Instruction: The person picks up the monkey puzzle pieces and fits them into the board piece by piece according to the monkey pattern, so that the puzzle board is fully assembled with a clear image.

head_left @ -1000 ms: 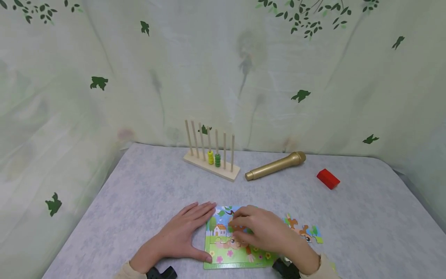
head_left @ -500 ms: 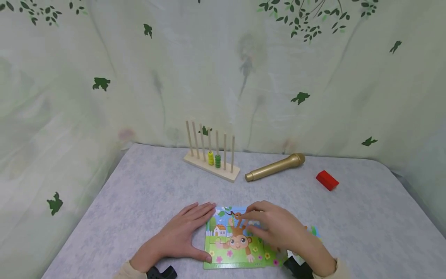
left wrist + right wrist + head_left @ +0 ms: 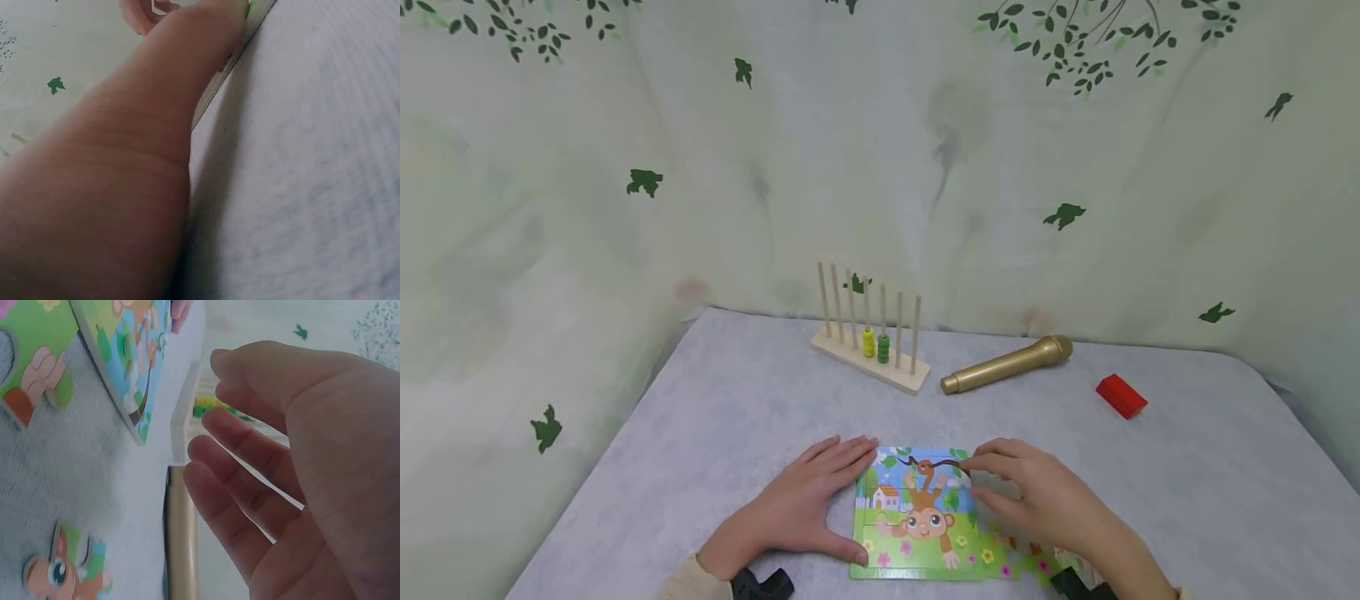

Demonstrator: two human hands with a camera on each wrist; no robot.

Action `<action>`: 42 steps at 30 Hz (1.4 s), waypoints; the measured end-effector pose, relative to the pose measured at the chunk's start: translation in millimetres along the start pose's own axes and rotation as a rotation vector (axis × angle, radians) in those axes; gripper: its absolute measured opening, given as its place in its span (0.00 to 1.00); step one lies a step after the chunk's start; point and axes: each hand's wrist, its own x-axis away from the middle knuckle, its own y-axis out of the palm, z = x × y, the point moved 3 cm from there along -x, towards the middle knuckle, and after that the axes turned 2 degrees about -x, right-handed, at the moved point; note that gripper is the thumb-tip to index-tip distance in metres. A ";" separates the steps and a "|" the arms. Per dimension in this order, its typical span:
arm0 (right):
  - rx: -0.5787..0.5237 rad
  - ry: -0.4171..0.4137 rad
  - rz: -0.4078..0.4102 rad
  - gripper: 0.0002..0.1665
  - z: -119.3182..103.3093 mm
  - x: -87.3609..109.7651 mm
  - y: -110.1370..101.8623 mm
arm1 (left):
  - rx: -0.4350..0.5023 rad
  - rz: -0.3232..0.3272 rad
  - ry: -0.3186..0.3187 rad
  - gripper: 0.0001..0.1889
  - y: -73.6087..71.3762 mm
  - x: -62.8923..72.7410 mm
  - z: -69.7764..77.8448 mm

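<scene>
A jigsaw puzzle (image 3: 925, 546) with a monkey hanging from a branch lies flat on the table, its picture mostly uncovered in the head view. My left hand (image 3: 808, 508) rests along its left edge, thumb spread near the lower left corner and fingers reaching to the upper left one. By the right edge hovers my right hand (image 3: 1045, 492), fingers loosely bent, with nothing between thumb and fingertips in the right wrist view. Loose puzzle pieces (image 3: 47, 372) lie beside the puzzle, partly under the right forearm in the head view. Another piece with an eye (image 3: 59, 572) lies apart.
Behind the puzzle stands a wooden peg rack (image 3: 868, 362) with yellow and green beads. A gold toy microphone (image 3: 1007, 367) lies to its right, and a red block (image 3: 1122, 396) farther right. A leaf-printed cloth (image 3: 880, 167) hangs behind the table.
My right hand has moved off the puzzle's middle to its right edge, uncovering the monkey picture. The left hand stays at the left edge. The head view has shifted slightly.
</scene>
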 end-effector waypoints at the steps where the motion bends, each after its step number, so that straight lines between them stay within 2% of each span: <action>1: -0.006 0.014 0.015 0.16 2.2 3.9 -1.9 | -0.010 -0.001 0.008 0.63 0.8 -1.6 0.2; 6: -0.048 0.066 0.075 0.18 12.2 17.8 -9.5 | -0.022 -0.006 0.002 0.64 -0.8 -5.7 -0.5; 12: -0.155 0.159 0.066 0.19 23.7 30.7 -7.7 | 0.003 -0.020 -0.026 0.65 -0.5 -5.8 2.0; 16: -0.138 0.233 0.068 0.20 28.7 38.7 -1.6 | 0.013 -0.037 -0.038 0.65 2.2 -3.1 3.8; 19: -0.114 0.275 0.099 0.21 32.7 46.3 1.8 | 0.016 -0.038 -0.038 0.65 4.5 -2.2 4.1; 22: -0.097 0.254 0.168 0.22 36.3 54.2 4.1 | 0.011 -0.033 -0.033 0.65 6.0 -1.4 3.3; 27: -0.010 0.108 0.274 0.23 43.3 59.2 -0.5 | -0.028 0.002 -0.007 0.65 -1.1 -7.6 -2.1; 29: 0.024 0.077 0.302 0.24 46.5 62.4 -0.5 | -0.047 0.018 0.006 0.66 -3.3 -9.1 -3.1; 33: 0.047 0.081 0.335 0.25 53.3 66.1 0.6 | -0.064 0.045 0.022 0.66 -6.8 -11.9 -5.3; 37: 0.046 0.109 0.324 0.25 57.3 74.5 8.8 | -0.049 0.017 0.024 0.66 -0.2 -9.0 -4.7; 42: 0.037 0.097 0.341 0.24 61.7 72.8 11.6 | -0.050 0.017 0.017 0.66 1.3 -8.5 -6.0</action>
